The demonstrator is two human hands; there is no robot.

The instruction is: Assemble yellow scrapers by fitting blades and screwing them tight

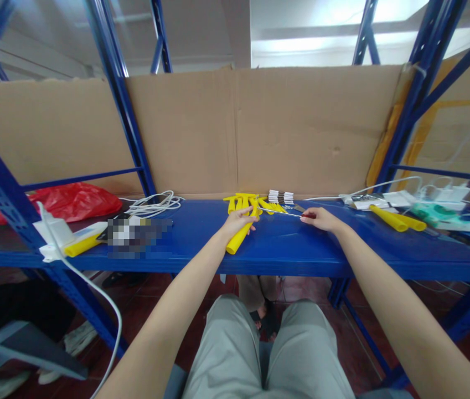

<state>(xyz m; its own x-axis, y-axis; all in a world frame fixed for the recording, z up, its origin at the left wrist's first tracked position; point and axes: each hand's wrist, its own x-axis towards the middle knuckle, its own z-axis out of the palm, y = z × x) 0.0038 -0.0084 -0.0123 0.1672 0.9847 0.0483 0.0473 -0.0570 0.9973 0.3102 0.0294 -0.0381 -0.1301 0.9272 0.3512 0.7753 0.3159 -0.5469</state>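
My left hand (238, 221) is closed around a yellow plastic tube-like handle (237, 240), its wider end tilted down toward the shelf's front edge. A thin metal rod (283, 213) runs from beside the top of this handle across to my right hand (320, 218). The fingertips of that hand are pinched on the rod's right end. Whether the rod's left end enters the handle cannot be made out. Just behind my left hand lie several more yellow handles (238, 203) in a group. Smaller yellow pieces (277, 208) are spread behind the rod.
A stack of small white pieces (280, 197) stands at the cardboard wall (235, 133). Left are a coiled white cable (158, 204), a red plastic bag (79, 200) and a white adapter (55, 231). Right are two yellow handles (392, 218) and cables on the blue shelf (301, 246).
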